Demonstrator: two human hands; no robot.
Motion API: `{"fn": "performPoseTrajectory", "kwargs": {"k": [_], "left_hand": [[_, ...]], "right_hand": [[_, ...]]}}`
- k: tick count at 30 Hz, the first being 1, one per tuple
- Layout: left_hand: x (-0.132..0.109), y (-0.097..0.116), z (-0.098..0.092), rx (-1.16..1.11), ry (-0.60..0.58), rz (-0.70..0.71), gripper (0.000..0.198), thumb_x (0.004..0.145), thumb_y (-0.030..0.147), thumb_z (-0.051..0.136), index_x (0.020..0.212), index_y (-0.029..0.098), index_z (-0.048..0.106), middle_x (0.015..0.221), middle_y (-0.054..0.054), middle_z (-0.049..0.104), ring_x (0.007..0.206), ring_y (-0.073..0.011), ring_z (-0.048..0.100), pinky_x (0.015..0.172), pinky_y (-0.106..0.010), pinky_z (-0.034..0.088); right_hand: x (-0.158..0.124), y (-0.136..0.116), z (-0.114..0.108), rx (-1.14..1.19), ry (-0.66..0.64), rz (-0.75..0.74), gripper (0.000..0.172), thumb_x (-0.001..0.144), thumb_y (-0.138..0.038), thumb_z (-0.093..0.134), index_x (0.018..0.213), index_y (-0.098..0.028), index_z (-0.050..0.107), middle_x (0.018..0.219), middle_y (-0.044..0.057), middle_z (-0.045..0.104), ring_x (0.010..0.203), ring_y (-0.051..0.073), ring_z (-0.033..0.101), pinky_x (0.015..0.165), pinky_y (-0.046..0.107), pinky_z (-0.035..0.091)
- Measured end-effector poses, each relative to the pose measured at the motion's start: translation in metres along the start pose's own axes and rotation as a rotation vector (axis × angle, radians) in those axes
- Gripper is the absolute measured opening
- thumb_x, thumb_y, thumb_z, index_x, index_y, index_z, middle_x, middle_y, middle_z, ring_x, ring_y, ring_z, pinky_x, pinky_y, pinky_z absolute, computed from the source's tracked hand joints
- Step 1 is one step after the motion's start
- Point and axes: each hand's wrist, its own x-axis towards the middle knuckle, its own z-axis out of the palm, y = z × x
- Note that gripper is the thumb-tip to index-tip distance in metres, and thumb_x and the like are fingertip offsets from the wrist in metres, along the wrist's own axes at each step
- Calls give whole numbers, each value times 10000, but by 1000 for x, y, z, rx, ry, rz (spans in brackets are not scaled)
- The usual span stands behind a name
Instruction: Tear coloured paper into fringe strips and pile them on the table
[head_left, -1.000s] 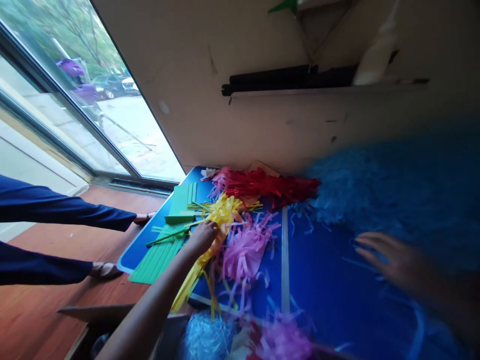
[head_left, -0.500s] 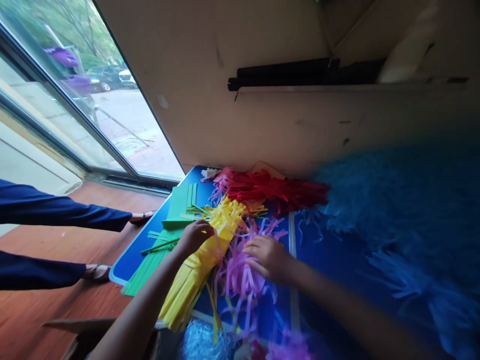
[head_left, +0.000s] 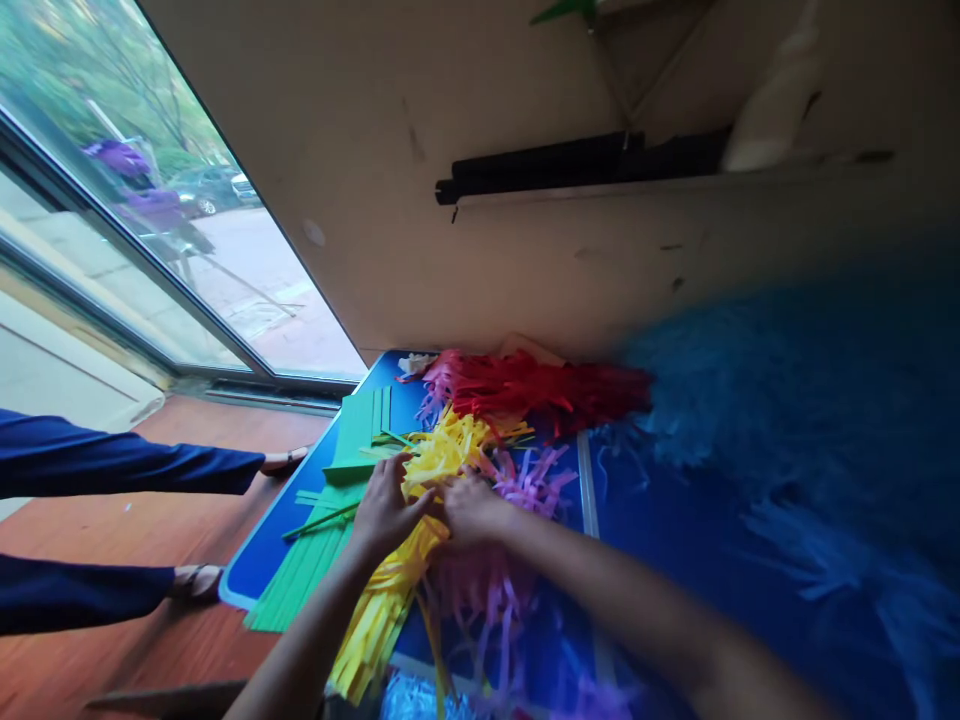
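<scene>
A bundle of yellow paper fringe (head_left: 401, 572) lies slantwise on the blue table. My left hand (head_left: 388, 505) is closed around its middle from the left side, thumb bent toward the right. Close beside it, my right hand (head_left: 471, 508) grips the same bundle from the right, fingers curled; the fingertips are partly hidden. Purple paper strips (head_left: 534, 483) spread out under and past my right forearm. Green paper sheets and strips (head_left: 311, 560) lie left of my left hand. Beyond both hands is a pile of red paper strips (head_left: 551, 390).
The blue table (head_left: 246, 580) has a pale rim. A large blue fringed mass (head_left: 787, 390) fills the right side. A person's trouser legs (head_left: 127, 465) show at the left, near a glass door (head_left: 187, 240). Black bars (head_left: 540, 165) run along the wall (head_left: 360, 270).
My right hand has moved left from the purple strips onto the yellow fringe. My left hand has come slightly lower and closed around it. The view has shifted a little.
</scene>
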Motion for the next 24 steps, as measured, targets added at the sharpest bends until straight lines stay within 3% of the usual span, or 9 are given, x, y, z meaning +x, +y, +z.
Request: {"fn": "performPoseTrajectory", "kwargs": {"k": [3,6,8,11,15,19,21,24], "left_hand": [[-9,15,-5,178,-59,-60,419,825,312,545,1190,107,564,1100,-175,642,982,-277,642,837,-399,514],[-2,19,-30,346,-153,-102,275,884,259,440,931,155,691,917,-151,707,858,-294,684,741,-388,510],[12,19,-58,463,-151,-146,368,918,259,368,839,148,710,828,-169,713,803,-320,694,689,-398,499],[45,31,-109,617,-67,-190,437,945,269,304,928,129,718,830,-199,716,766,-337,695,643,-406,487],[97,79,-169,778,68,-80,395,924,170,314,943,98,702,877,-197,713,782,-293,687,682,-401,482],[128,143,-190,899,147,182,299,848,86,411,886,123,705,909,-136,712,886,-265,657,981,-495,383],[125,168,-186,930,167,347,285,853,96,435,863,169,710,930,-98,705,953,-260,633,1071,-490,302],[104,191,-167,943,217,577,280,876,116,445,826,186,712,856,-87,687,936,-265,624,1085,-492,300]], "right_hand": [[1,-3,0,6,0,12,726,814,-594,621,1427,-256,430,1495,150,422,1245,355,510,1027,547,376],[0,-4,5,15,-35,42,713,833,-613,594,1398,-194,476,1457,170,471,1244,350,517,1040,531,374],[0,-4,11,10,-76,60,665,840,-620,591,1318,-157,564,1423,172,511,1223,348,536,1057,525,363],[3,-6,20,23,-89,68,598,832,-639,596,1163,-147,671,1372,165,562,1172,364,565,1048,556,359],[8,-7,20,112,-11,104,503,749,-582,709,1000,-146,723,1239,167,649,1071,380,613,964,586,410],[-6,-9,-16,218,137,131,265,715,-359,755,889,-161,730,1078,104,725,964,304,666,959,499,446],[-21,-17,-47,266,269,188,215,798,-252,651,990,-177,710,1104,71,722,1019,244,657,974,418,452],[-44,-38,-96,599,558,241,358,865,-175,510,1206,-195,617,1091,45,714,967,165,659,890,319,502]]}}
